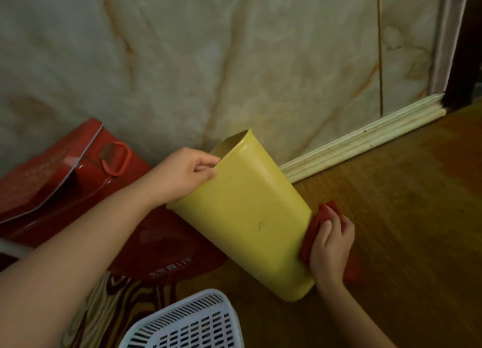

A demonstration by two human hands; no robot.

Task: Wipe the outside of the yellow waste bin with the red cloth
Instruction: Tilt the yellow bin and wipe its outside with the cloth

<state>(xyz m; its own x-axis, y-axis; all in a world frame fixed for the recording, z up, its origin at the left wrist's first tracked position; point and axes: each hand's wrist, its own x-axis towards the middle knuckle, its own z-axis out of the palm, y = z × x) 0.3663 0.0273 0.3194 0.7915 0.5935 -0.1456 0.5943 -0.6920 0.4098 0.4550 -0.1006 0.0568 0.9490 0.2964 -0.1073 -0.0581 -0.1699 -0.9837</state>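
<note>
The yellow waste bin (250, 217) is tilted over, its open mouth facing up and away toward the wall and its base near me. My left hand (186, 172) grips the bin's rim at the left, fingers curled over the edge. My right hand (331, 246) presses the red cloth (317, 222) flat against the bin's right side near the base. Part of the cloth is hidden under my fingers and behind the bin.
A red metal box (57, 170) with a handle lies at the left against the marbled wall. A red bag (167, 248) lies under the bin. A white slotted basket (190, 324) sits at the bottom. Wooden floor (404, 204) spreads to the right, skirting (365, 136) behind.
</note>
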